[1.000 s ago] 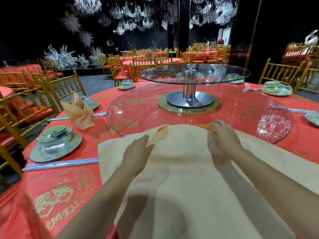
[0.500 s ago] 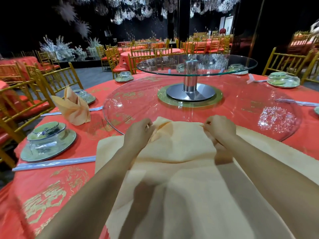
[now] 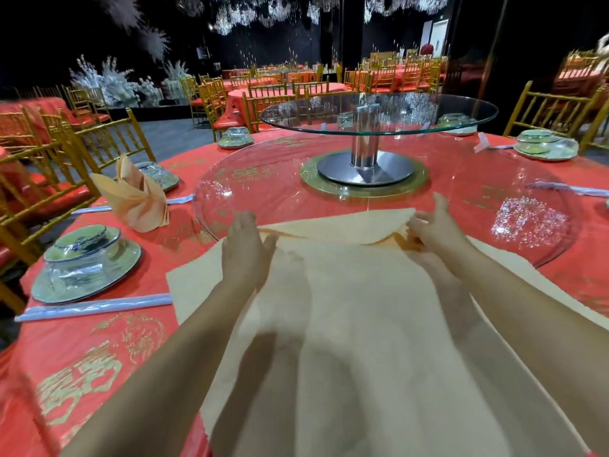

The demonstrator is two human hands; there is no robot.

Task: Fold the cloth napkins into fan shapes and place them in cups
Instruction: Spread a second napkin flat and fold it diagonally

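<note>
Holding a fold at the far edge of the cream napkin spread on the red table, our right hand pinching it, our left hand on it, grip unclear.

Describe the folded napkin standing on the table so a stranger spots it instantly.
Start at the round table's red tablecloth, left of the big glass turntable. Beyond the nearest green plate stands a peach cloth napkin, folded upright. The only other peach napkin lies flat.
</note>
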